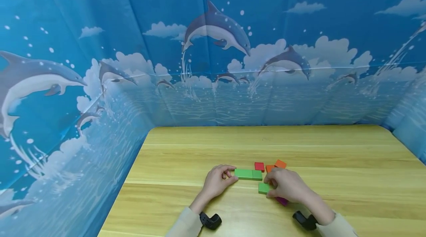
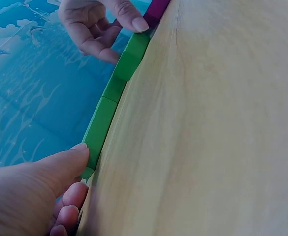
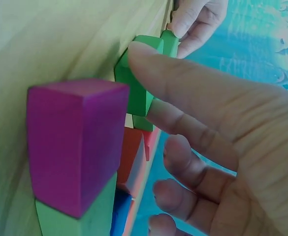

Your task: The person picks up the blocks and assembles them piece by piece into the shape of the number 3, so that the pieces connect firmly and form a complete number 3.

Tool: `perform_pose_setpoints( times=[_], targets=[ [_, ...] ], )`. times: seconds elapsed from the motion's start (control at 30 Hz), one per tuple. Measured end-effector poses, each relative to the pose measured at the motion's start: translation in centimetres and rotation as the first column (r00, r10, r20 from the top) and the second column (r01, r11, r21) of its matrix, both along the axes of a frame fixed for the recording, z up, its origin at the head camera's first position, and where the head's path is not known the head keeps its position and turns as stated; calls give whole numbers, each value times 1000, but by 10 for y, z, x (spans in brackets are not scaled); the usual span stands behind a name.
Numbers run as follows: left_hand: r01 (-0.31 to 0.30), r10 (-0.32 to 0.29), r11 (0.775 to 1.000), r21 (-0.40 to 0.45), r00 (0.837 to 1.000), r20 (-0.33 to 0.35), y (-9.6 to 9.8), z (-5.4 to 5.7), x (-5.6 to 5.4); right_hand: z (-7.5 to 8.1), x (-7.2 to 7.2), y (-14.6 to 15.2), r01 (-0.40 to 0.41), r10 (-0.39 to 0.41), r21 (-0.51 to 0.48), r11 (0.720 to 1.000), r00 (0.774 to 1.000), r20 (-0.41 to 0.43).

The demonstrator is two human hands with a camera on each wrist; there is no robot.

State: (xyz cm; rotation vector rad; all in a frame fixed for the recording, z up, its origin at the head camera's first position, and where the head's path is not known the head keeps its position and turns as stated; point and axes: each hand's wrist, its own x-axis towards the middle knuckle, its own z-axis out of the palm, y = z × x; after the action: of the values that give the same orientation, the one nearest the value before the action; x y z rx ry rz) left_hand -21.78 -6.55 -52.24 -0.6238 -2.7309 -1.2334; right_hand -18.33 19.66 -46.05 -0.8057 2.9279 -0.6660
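Two green blocks lie end to end on the table, a longer one (image 1: 243, 173) and a shorter one (image 1: 257, 175). My left hand (image 1: 217, 181) holds the left end of the longer block between thumb and fingers. Just in front of the row's right end, my right hand (image 1: 287, 185) pinches another green block (image 1: 263, 188) between thumb and index finger. The right wrist view shows that hand's other fingers (image 3: 176, 194) loosely bent. A purple block (image 3: 75, 147) is close by, partly covered by the right hand in the head view.
Behind the right hand lie a red block (image 1: 259, 166) and two orange blocks (image 1: 280, 163). The right wrist view also shows a light green block (image 3: 60, 219) and a blue block (image 3: 119, 211). A dolphin-print cloth (image 1: 213, 96) hangs behind the wooden table (image 1: 186, 144).
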Motion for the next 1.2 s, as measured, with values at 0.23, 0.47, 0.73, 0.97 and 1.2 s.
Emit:
perform_pose_setpoints(
  times=[0.23,0.47,0.73,0.97,1.2],
  targets=[
    [0,0,1000,2,1000,-1,0,-1,-1,0,-3,-2,30,-30,-7,1000,999,-16],
    [1,-1,1000,-11,1000,-8,0,-3,-2,-1,-5,-2,26,-27,-5,1000,999,-42],
    [5,-5,1000,-15,1000,-9,0,-3,-3,-5,-8,-2,27,-27,-3,1000,997,-66],
    [3,-3,1000,-23,1000,-6,0,-3,-3,-6,-8,-3,32,-32,-6,999,996,-80],
    [7,-7,1000,-23,1000,-7,-1,-3,-3,-5,-7,-3,50,-51,-17,999,997,-52]
  ],
)
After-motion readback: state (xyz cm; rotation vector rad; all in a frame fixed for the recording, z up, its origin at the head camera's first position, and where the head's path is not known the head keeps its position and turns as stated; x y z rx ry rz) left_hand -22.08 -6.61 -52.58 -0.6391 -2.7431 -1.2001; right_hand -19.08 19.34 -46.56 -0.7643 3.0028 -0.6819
